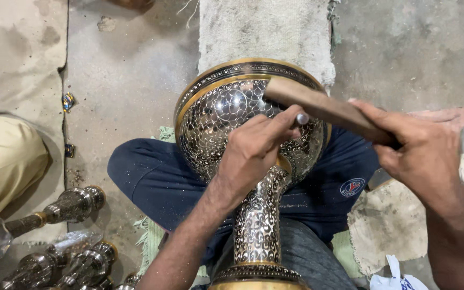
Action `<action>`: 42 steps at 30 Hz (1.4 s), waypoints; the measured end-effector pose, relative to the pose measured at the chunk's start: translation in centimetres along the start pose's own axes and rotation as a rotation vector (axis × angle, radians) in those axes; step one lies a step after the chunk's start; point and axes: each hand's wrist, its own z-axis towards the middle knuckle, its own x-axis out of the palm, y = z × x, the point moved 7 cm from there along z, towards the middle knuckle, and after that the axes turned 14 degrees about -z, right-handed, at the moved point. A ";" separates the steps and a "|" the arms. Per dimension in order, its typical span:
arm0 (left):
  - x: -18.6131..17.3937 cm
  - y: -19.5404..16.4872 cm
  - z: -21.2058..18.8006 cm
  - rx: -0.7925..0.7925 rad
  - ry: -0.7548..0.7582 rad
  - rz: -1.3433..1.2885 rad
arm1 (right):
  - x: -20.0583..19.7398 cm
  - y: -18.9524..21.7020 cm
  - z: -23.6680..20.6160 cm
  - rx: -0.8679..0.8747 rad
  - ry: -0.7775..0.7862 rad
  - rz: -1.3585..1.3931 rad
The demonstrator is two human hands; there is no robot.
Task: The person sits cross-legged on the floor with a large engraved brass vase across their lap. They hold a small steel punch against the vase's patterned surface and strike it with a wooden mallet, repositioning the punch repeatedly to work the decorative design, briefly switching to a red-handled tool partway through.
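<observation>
With the left hand (253, 156) pinching the chisel (299, 118) against the engraved brass vase (243, 123) lying across the lap, hold the tip steady while the right hand (420, 150), closed on 1 wooden mallet (323, 107), strikes squarely.

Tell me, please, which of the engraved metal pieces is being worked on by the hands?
The big vase across the lap: left hand and right hand meet on it, while the smaller pieces lie untouched at lower left.

concrete floor (130, 80), grey rug (264, 32), brass stems (71, 207)
</observation>
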 end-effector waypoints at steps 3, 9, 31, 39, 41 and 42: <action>-0.3 0.3 -0.1 -0.017 -0.030 -0.023 | -1.1 -0.2 0.1 0.027 -0.113 0.195; -0.1 1.0 -0.3 -0.034 -0.035 -0.017 | -6.2 2.3 0.4 -0.200 -0.317 0.641; -0.5 0.8 0.0 -0.006 -0.049 -0.007 | -7.0 2.6 0.9 -0.125 -0.223 0.542; -0.1 1.1 -0.1 -0.054 -0.003 -0.110 | -6.3 2.3 0.7 -0.077 -0.146 0.589; -0.1 1.2 -0.2 -0.050 0.001 -0.117 | -7.2 2.8 0.7 -0.128 -0.241 0.715; -0.1 1.3 -0.1 -0.062 0.001 -0.077 | -7.7 2.9 0.7 -0.148 -0.294 0.775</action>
